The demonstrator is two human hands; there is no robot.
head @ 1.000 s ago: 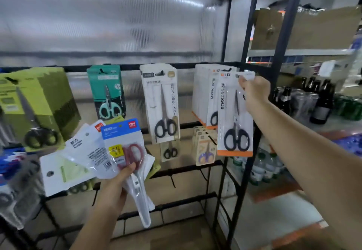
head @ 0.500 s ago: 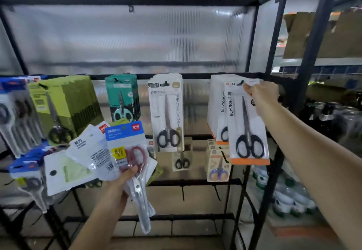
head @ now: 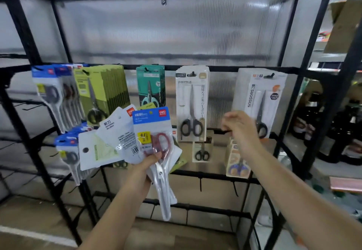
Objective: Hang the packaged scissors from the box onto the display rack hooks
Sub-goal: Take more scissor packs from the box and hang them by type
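Well into the job, judging by the display rack (head: 176, 67): top bar already carrying blue-header packs (head: 47, 93) at far left, a thick olive stack (head: 101, 91), teal packs (head: 149, 87), a white pack of black-handled scissors (head: 192, 104), and the white "SCISSORS" stack (head: 258, 96) at right. Lower bar partly stocked too, with more blue packs (head: 66, 151), a small black pair (head: 201, 149) and a child's pair (head: 238, 159). Still to hang: a fan of packaged scissors (head: 150, 132) pinched at their lower ends in the left hand (head: 148, 163), red-handled pack foremost, white-backed ones splayed behind; exact count unclear. No box in view. Right hand (head: 241, 128) empty, fingers loosely curled, hovering in front of the rack between the white pack and the "SCISSORS" stack. Compared with half a second back: right hand off the top of the "SCISSORS" pack and dropped lower, that pack now hanging free on its hook; left-hand bundle unchanged. Next, probably, drawing one pack from the fan.
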